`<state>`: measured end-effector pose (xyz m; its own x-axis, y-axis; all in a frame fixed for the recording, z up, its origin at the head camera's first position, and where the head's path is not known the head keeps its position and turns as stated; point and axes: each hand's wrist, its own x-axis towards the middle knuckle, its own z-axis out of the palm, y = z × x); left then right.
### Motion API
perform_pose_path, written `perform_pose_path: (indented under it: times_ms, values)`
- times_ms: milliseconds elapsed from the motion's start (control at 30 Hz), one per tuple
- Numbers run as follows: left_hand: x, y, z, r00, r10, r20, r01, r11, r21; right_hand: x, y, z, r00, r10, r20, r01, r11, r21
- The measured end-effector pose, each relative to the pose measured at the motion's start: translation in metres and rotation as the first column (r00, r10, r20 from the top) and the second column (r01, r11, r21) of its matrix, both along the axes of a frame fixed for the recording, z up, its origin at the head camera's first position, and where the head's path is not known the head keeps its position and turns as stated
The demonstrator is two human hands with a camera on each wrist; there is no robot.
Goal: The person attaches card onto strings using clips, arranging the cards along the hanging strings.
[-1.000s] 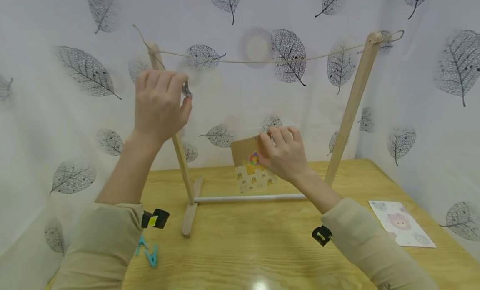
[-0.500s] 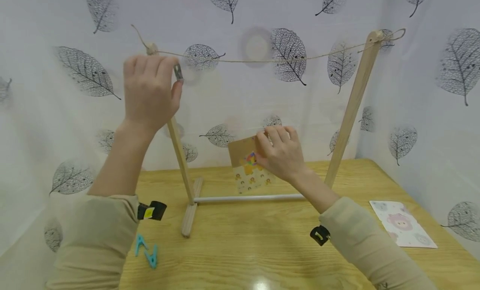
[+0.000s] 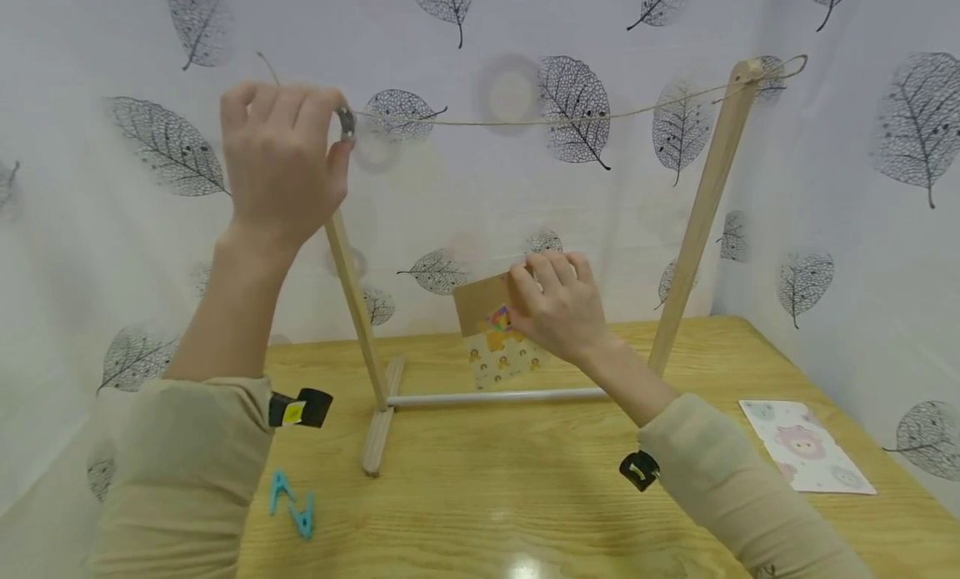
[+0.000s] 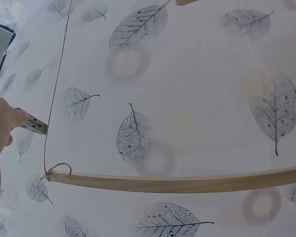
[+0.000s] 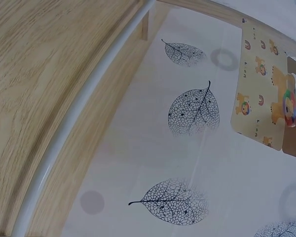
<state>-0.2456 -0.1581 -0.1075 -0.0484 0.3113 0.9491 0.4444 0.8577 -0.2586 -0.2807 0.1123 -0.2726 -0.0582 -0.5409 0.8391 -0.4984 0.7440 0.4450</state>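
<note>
High on the left, my left hand [image 3: 281,158] pinches a silver metal clip [image 3: 346,122] between thumb and fingers. In the left wrist view the tip of this metal clip [image 4: 33,123] is at the twine [image 4: 53,96], close to its knotted end; whether it bites the twine I cannot tell. Lower and near the middle, my right hand [image 3: 564,304] grips the upper right part of a card [image 3: 480,308], brown above and cream below, with cartoon lions. The card [image 5: 259,84] hangs slightly tilted, well below the line, and its right part is hidden by my fingers.
The twine spans two wooden posts, the right post [image 3: 705,212] and the left post [image 3: 356,304], joined low by a white rod [image 3: 502,397]. Two teal clothespins [image 3: 291,504] lie at the table's left. A white card with a pink drawing [image 3: 806,447] lies at the right.
My left hand has risen and moved left with the metal clip, up to the twine near the left post. My right hand and its card have shifted only slightly left.
</note>
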Motion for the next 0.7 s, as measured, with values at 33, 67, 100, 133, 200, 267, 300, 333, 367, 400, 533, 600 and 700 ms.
perform_pose_path:
  times_ms: [33,67,100,133,200,267,300,333,367,400,533,600,700]
  values:
    - [0.0003,0.0003,0.0012,1.0,0.001,0.008,-0.001,1.0,0.004,0.0003,-0.0002,0.0004,1.0,-0.002,0.001,0.002,1.0,0.001]
    - [0.0006,0.0005,0.0023,1.0,0.002,0.017,-0.002,1.0,0.006,0.0004,-0.0004,0.0005,1.0,-0.001,0.0,0.001,1.0,-0.001]
    - [0.0009,0.0006,0.0033,1.0,0.006,0.024,-0.006,1.0,0.004,0.0006,-0.0006,0.0008,1.0,-0.001,0.001,0.001,1.0,-0.001]
    - [0.0012,0.0008,0.0041,1.0,0.008,0.03,-0.008,1.0,0.004,0.0008,-0.0009,0.001,1.0,0.0,0.001,0.0,1.0,-0.001]
    - [0.0015,0.0012,0.0055,0.999,0.014,0.037,-0.015,1.0,0.006,0.001,-0.0016,0.0014,1.0,-0.002,0.003,0.002,1.0,-0.002]
    - [0.0023,0.0019,0.0067,0.999,0.026,0.039,-0.026,1.0,0.009,0.0009,-0.0021,0.0013,1.0,-0.001,0.005,0.001,1.0,-0.008]
    - [0.0028,0.0022,0.007,0.999,0.031,0.038,-0.031,0.999,0.008,0.0009,-0.0024,0.0014,1.0,-0.003,0.008,0.003,1.0,-0.009]
    - [0.003,0.0025,0.0074,0.999,0.035,0.035,-0.036,0.999,0.009,0.0009,-0.0026,0.0014,1.0,-0.003,0.008,0.003,1.0,-0.012]
    - [0.0032,0.0026,0.0077,0.999,0.04,0.031,-0.04,0.999,0.009,0.0008,-0.0027,0.0014,1.0,-0.003,0.009,0.003,1.0,-0.014]
    - [0.0035,0.0027,0.008,0.999,0.044,0.029,-0.044,0.999,0.008,0.0007,-0.0028,0.0014,1.0,-0.002,0.01,0.002,1.0,-0.015]
    - [0.0023,0.0019,0.0094,0.999,0.036,0.002,-0.036,0.999,0.0,-0.0002,-0.0033,0.0014,1.0,0.0,0.006,0.0,1.0,-0.012]
    - [0.0013,0.0019,0.0103,1.0,0.021,-0.014,-0.021,1.0,-0.001,-0.0009,-0.0039,0.0016,1.0,0.0,0.005,0.0,1.0,-0.01]
    - [-0.0006,0.0033,0.0108,1.0,-0.001,-0.02,0.001,1.0,-0.005,-0.0011,-0.0046,0.0015,1.0,-0.003,0.001,0.003,1.0,-0.006]
